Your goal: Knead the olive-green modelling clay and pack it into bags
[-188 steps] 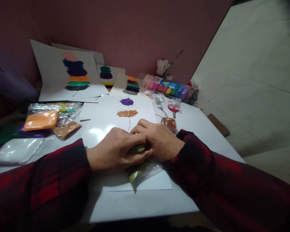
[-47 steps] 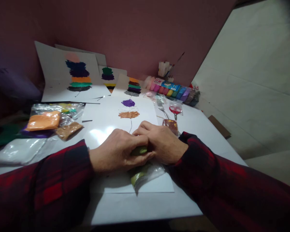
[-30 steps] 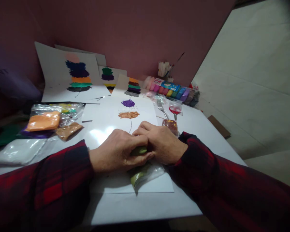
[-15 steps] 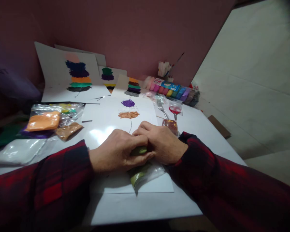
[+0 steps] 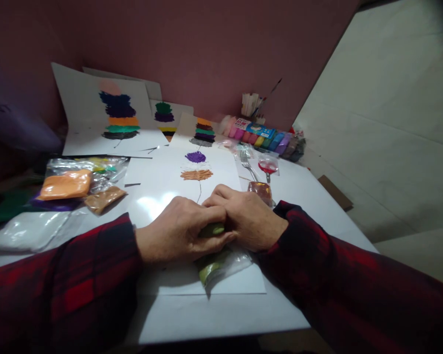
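Note:
My left hand [image 5: 179,226] is closed, thumb and fingers around a clear bag of olive-green modelling clay [image 5: 209,271]. A bit of the green shows between its thumb and forefinger. Pressed against it, my right hand [image 5: 249,219] curls over the same bag; its fingertips are hidden. The bag's lower end sticks out below both hands, over a white sheet [image 5: 155,172]. On that sheet, beyond my knuckles, is a clay shape [image 5: 196,167] with purple, white and orange-brown bands above a drawn stem line.
Bags of orange clay [image 5: 65,184], brown clay [image 5: 105,199] and white clay [image 5: 25,231] lie at left. Finished banded pictures [image 5: 84,105] lean at the back. Right of the sheet are a fork [image 5: 248,167], a red tool [image 5: 268,168], a brown packet [image 5: 260,191] and a multicolour clay pack [image 5: 262,140].

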